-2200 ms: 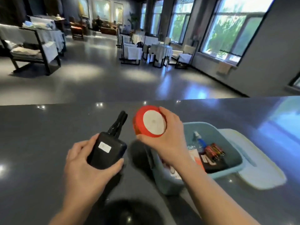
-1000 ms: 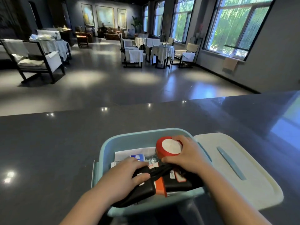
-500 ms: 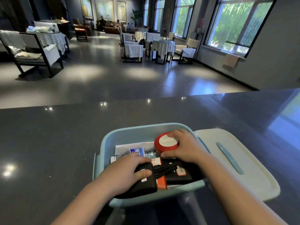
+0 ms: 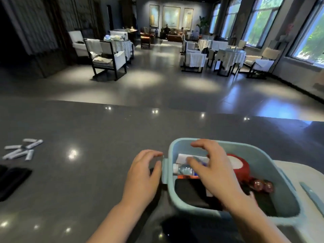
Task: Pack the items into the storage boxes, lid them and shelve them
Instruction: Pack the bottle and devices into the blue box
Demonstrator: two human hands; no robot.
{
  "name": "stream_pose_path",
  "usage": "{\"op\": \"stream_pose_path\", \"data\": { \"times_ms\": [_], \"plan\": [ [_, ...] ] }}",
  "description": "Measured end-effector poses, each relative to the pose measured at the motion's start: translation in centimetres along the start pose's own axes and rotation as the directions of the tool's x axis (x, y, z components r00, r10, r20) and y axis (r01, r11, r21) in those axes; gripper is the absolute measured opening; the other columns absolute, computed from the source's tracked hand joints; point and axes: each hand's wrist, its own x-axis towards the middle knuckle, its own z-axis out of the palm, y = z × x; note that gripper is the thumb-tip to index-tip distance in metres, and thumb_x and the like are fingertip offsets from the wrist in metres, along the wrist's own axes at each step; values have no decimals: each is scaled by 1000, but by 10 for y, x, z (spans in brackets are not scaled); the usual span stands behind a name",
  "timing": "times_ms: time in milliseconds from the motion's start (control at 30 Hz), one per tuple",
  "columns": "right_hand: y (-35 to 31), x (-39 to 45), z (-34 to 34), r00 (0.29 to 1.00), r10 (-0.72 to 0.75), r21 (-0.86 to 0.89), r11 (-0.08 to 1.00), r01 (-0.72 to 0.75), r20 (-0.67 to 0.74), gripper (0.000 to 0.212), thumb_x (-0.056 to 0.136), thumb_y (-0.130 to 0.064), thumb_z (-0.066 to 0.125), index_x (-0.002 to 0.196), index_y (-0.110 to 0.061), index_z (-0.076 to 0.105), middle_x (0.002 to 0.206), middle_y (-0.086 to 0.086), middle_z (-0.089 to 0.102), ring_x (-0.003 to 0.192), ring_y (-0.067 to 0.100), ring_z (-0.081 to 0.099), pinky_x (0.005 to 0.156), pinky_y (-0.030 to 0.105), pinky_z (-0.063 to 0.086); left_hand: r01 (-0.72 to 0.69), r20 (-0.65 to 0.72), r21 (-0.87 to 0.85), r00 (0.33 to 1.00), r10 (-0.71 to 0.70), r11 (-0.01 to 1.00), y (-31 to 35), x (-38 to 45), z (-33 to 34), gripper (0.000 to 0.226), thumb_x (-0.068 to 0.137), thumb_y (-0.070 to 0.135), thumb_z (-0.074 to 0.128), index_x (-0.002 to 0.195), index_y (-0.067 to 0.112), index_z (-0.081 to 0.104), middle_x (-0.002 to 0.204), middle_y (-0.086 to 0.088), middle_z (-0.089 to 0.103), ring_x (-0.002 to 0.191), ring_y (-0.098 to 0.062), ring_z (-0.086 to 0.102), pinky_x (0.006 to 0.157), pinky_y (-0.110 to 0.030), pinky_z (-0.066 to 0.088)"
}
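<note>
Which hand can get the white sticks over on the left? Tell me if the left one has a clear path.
Probably yes. The left hand is empty, outside the box, and only bare counter lies between it and the white sticks.

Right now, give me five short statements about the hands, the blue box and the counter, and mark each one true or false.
1. The red tape roll lies inside the blue storage box. True.
2. The lid is pressed onto the box. False: it lies on the counter to the right of the box, which is open.
3. The left hand is outside the box, by its left wall, holding nothing. True.
4. The right hand grips the tape roll. False: it is above the box with fingers spread, empty.
5. The small white sticks are packed in the box. False: they lie loose on the counter, far left.
</note>
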Motion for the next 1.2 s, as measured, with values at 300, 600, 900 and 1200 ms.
{"op": "stream_pose_path", "data": {
  "times_ms": [300, 600, 900, 1200],
  "plan": [
    [-112, -10, 140, 910, -241, 131, 969, 208, 336, 34, 78, -23, 75, 106, -35, 61, 113, -26, 49, 107, 1, 46, 83, 17, 40, 340, -257, 140, 920, -297, 930, -93, -50, -141, 22, 84, 18, 56, 103, 27, 63, 104, 14, 58, 105, -6, 55, 92, -26, 44],
    [-193, -19, 275, 767, -312, 185, 950, 252, 561, 31, 82, -23, 69, 110, -30, 60, 112, -19, 50, 109, 2, 44, 85, 0, 26, 509, -448, 118, 794, -412, 853, -185, -77, -262, 29, 83, 8, 61, 105, 27, 64, 107, 11, 58, 105, -10, 55, 90, -32, 48],
    [-265, -25, 409, 772, -196, 65, 978, 198, 605, 65, 83, -47, 61, 141, -37, 36, 136, -3, 38, 129, 19, 30, 107, 34, 32, 621, -445, 311, 764, -467, 720, -276, -51, -335, 36, 82, 11, 62, 117, 20, 62, 122, 0, 58, 116, -23, 52, 99, -32, 36],
    [-265, -19, 452, 800, -173, -96, 956, 276, 575, 39, 87, -55, 49, 116, -30, 54, 147, 1, 30, 139, 20, 19, 111, 38, 22, 591, -261, 341, 807, -530, 731, -319, -38, -327, 54, 89, 35, 59, 139, 24, 43, 151, 3, 33, 137, -19, 31, 112, -32, 25]
  ]
}}
